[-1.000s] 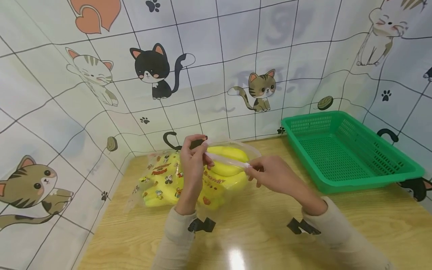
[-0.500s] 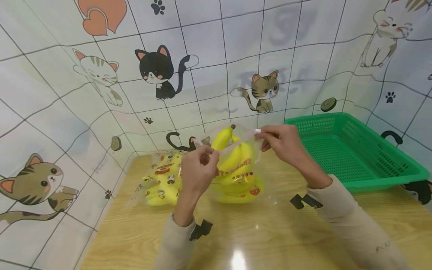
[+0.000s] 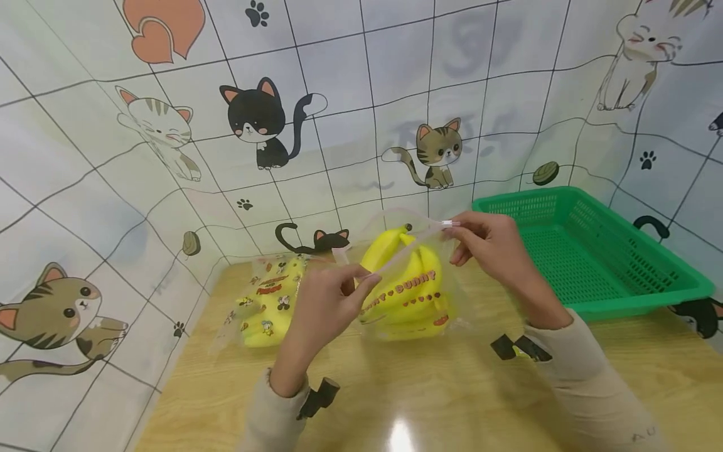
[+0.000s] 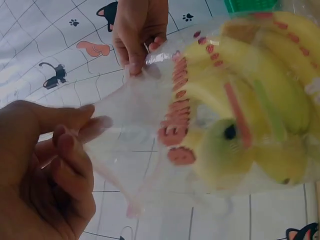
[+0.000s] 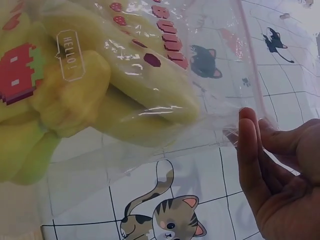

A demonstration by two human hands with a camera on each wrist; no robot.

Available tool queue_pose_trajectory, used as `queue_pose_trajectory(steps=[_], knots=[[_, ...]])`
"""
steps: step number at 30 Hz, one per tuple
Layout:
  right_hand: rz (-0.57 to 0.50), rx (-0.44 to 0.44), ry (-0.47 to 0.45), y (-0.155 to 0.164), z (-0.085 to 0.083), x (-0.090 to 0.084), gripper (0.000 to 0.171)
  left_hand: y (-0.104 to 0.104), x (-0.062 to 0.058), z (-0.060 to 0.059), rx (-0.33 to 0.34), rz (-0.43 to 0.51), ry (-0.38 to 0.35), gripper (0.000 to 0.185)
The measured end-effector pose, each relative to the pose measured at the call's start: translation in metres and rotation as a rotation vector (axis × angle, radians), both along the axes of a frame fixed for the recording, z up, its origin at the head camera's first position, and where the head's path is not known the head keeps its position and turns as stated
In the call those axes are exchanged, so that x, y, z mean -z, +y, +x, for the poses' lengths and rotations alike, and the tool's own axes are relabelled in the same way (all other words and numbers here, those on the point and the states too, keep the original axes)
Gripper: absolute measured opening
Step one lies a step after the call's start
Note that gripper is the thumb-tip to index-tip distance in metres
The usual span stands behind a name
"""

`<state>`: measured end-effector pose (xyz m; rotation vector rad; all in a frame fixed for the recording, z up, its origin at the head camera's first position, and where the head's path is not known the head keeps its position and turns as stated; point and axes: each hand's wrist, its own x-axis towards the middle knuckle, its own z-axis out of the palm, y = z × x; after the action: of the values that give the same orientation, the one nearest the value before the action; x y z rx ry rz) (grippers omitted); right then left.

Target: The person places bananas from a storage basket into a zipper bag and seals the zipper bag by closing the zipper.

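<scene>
Clear zip bag, printed with red lettering, held upright above the wooden table, bottom edge at or just above the tabletop. Contents: bunch of yellow bananas, stem end upward, tip just below the zip strip.

Left hand: closed in a pinch on the near-left end of the bag's top strip, thumb against fingertips; confirmed in the left wrist view, film caught between thumb and fingers.

Right hand: pinching the far-right end of the same strip, fingers curled; in the right wrist view, film caught against the fingertips. Strip drawn taut between both hands, slanting from lower left to upper right.

Second printed bag of bananas: flat on the table, left of the held bag, near the wall corner.

Green plastic basket: on the table at the right, against the wall, well apart from the bags.

Cat-pattern wall covering: behind and at both sides.
</scene>
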<state>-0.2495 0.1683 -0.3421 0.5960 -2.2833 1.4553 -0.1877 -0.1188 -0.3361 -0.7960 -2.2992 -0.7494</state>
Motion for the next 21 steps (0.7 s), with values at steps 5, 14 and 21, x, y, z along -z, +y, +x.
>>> queue_pose_trajectory(steps=[5, 14, 21], knots=[[-0.027, 0.006, 0.013, 0.004, 0.003, 0.001, 0.015, 0.002, -0.025, -0.002, -0.058, -0.047, -0.043, 0.026], [0.000, 0.012, 0.062, 0.008, 0.003, 0.003, 0.013, 0.057, -0.102, -0.037, 0.109, -0.426, -0.176, 0.031], [-0.009, 0.085, 0.119, 0.005, 0.004, 0.005, 0.013, 0.106, -0.115, -0.075, 0.184, -0.709, -0.242, 0.028]])
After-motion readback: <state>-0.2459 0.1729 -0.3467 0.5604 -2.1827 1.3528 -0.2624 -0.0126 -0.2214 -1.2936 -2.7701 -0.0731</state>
